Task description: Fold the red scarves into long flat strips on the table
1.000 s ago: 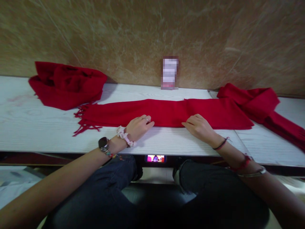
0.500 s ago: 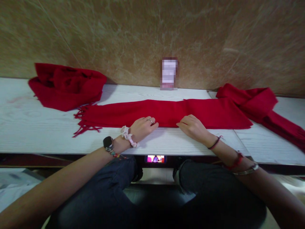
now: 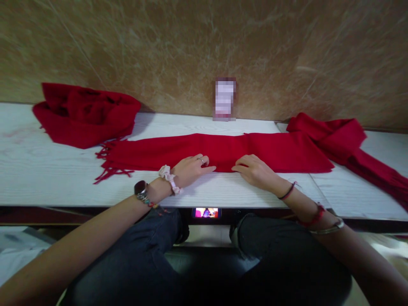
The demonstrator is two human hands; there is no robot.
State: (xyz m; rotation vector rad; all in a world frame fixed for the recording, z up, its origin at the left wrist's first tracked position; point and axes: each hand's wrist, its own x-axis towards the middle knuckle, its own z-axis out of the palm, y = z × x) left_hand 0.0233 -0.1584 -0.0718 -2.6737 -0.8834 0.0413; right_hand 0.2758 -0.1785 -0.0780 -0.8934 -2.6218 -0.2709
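Note:
A folded red scarf (image 3: 153,152) lies lengthwise on the white wood-grain table, its fringe spread at the left end. My left hand (image 3: 190,169), with a ring on one finger, is at the scarf's near edge, fingers bent over the cloth and thumb along the edge. A short way to the right, my right hand (image 3: 255,172) rests on the same edge in much the same way, fingers curled and thumb pointing inward. Both hands appear to hold the edge loosely; their fingertips are partly hidden.
A bunched red cloth (image 3: 89,121) sits at the back left, touching the fringe area. Another red scarf (image 3: 338,136) trails off to the right. A small blurred card or packet (image 3: 224,97) leans on the marbled wall (image 3: 178,51). Below the table edge a lit phone screen (image 3: 206,212) shows.
My thumbs have stretched inward along the scarf's near edge, and the hands are slightly closer together. The scarf lies as before; the view has shifted a little.

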